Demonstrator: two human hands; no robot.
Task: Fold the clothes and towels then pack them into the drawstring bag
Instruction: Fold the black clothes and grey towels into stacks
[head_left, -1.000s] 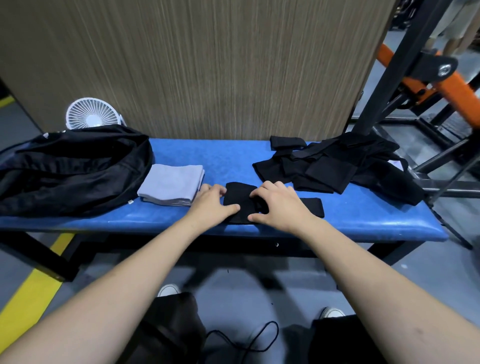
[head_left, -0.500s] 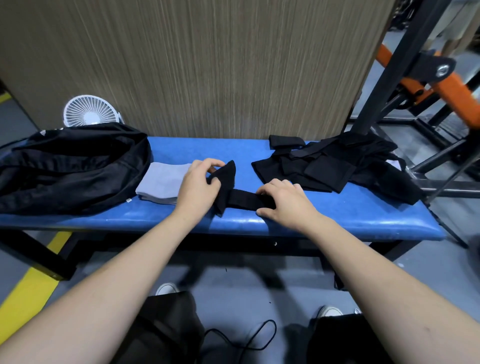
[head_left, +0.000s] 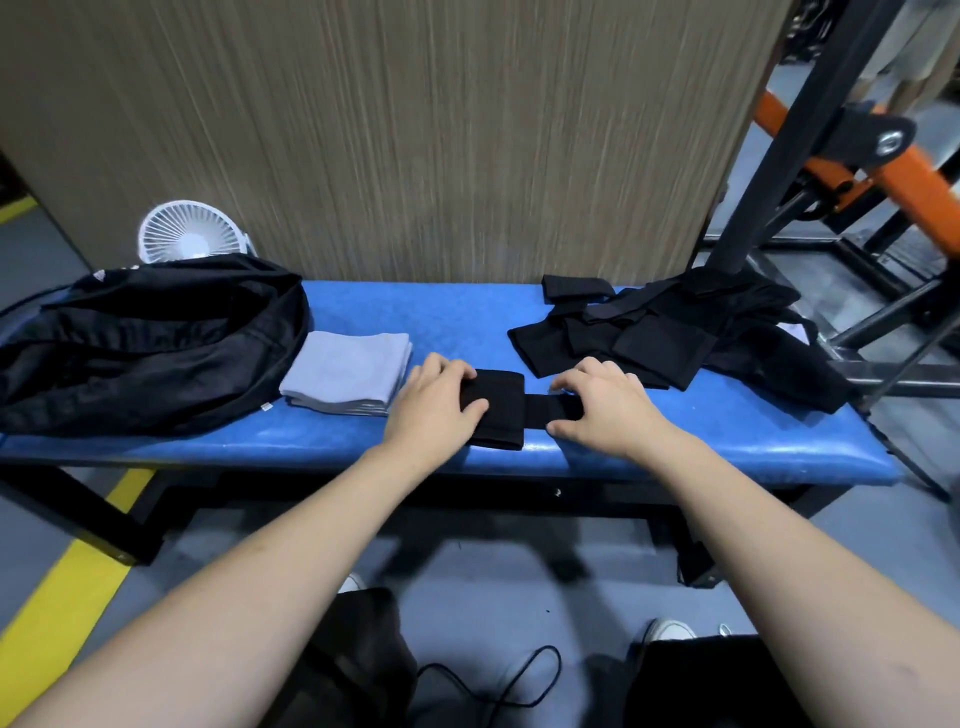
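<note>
A small black cloth (head_left: 501, 408) lies near the front edge of the blue bench (head_left: 675, 447), its left end doubled over. My left hand (head_left: 434, 408) lies on the folded left part, thumb on top. My right hand (head_left: 605, 405) presses flat on the narrow right end. A stack of folded grey towels (head_left: 345, 371) sits just left of my left hand. The black drawstring bag (head_left: 145, 345) slumps on the bench's left end. A heap of unfolded black clothes (head_left: 675, 338) lies at the right.
A wood-grain panel (head_left: 415, 130) stands behind the bench. A white fan (head_left: 187, 231) sits behind the bag. A black and orange metal frame (head_left: 841, 171) rises at the right. A black cable (head_left: 498, 686) lies on the grey floor beside a yellow line (head_left: 67, 587).
My left hand lifted the cloth's left end, folded it over to the right and now presses it flat. My right hand stayed on the right end.
</note>
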